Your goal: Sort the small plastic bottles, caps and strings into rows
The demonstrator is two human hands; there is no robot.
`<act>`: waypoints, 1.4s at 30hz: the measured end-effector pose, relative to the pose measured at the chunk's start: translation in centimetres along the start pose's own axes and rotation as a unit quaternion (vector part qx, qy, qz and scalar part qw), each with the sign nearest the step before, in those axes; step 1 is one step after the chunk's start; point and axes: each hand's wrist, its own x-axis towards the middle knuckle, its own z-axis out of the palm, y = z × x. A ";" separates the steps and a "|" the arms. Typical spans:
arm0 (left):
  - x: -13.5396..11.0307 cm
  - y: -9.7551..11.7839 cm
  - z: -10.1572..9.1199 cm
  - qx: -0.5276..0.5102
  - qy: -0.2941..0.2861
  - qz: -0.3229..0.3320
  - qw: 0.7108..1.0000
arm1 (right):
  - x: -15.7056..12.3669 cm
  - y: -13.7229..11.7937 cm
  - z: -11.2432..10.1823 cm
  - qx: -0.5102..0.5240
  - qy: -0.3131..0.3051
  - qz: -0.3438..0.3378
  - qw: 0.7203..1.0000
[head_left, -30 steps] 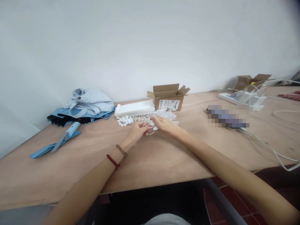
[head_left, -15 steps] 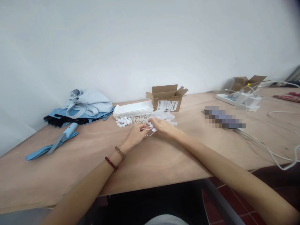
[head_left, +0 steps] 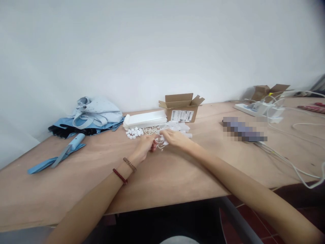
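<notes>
Over the middle of the table, my left hand (head_left: 146, 146) is closed, its fingers pinching a thin white cord (head_left: 161, 148). My right hand (head_left: 173, 137) is close beside it, also closed, gripping a small white piece (head_left: 165, 142) whose kind I cannot make out. The cord runs between the two hands, and a loose length of it hangs below the fingertips. Just behind the hands lie a pile of small white pieces (head_left: 134, 133), a heap of beige cord loops (head_left: 150, 130) and several translucent plastic pieces (head_left: 179, 126), partly hidden by my right hand.
A stack of long white sheets (head_left: 146, 118) lies behind the piles, with an open cardboard box (head_left: 183, 113) to its right. At left are a folded blue umbrella (head_left: 76, 141) and a light blue bag (head_left: 98, 110). A power strip (head_left: 254, 110) with cables stands at right.
My left hand has turned and its fingers have curled in tighter. The hanging part of the cord has changed from a wide loop to a shorter, bunched end. My right hand has barely moved.
</notes>
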 end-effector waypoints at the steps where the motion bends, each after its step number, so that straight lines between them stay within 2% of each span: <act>1: 0.1 0.1 -0.3 -0.034 0.013 -0.030 0.999 | 0.0 0.1 0.0 -0.022 -0.003 -0.001 1.000; 4: 0.3 0.9 -1.6 -0.135 -0.008 -0.099 0.986 | 0.0 0.3 -0.1 -0.037 -0.008 0.018 0.999; 6: 0.2 1.4 -2.3 -0.171 -0.042 -0.107 0.978 | -0.2 0.4 -0.3 -0.008 -0.004 0.035 0.999; 9: -0.2 2.0 -2.4 -0.135 -0.064 -0.054 0.987 | -0.3 0.3 -0.3 0.053 -0.002 0.052 0.997; 11: -0.6 2.0 -1.9 -0.050 -0.081 -0.001 0.995 | -0.4 0.1 -0.2 0.086 -0.002 0.053 0.995; 13: -0.9 1.9 -1.3 0.059 -0.091 0.068 0.992 | -0.4 -0.1 -0.2 0.109 -0.004 0.050 0.993; 15: -1.1 1.7 -0.9 0.168 -0.079 0.148 0.971 | -0.4 -0.4 -0.2 0.121 -0.009 0.050 0.991; 17: -1.3 1.5 -0.7 0.260 -0.056 0.224 0.938 | -0.4 -0.7 -0.4 0.124 -0.016 0.047 0.991; 20: -1.5 1.4 -0.6 0.339 -0.041 0.300 0.891 | -0.5 -0.9 -0.5 0.124 -0.019 0.041 0.991; 24: -1.7 1.6 -0.8 0.388 -0.050 0.350 0.851 | -0.6 -0.8 -0.7 0.137 -0.014 0.030 0.990; 28: -1.9 1.9 -1.1 0.440 -0.057 0.369 0.817 | -0.7 -0.8 -0.8 0.136 -0.024 0.026 0.990; 34: -1.7 1.9 -1.4 0.442 -0.063 0.360 0.819 | -0.5 -0.8 -0.5 0.121 -0.030 0.049 0.991; 38: -1.4 1.5 -1.2 0.424 -0.055 0.353 0.832 | -0.4 -0.8 -0.2 0.116 -0.027 0.062 0.991; 42: -1.4 1.8 -1.2 0.405 -0.086 0.327 0.850 | -0.4 -0.9 -0.4 0.110 -0.034 0.068 0.991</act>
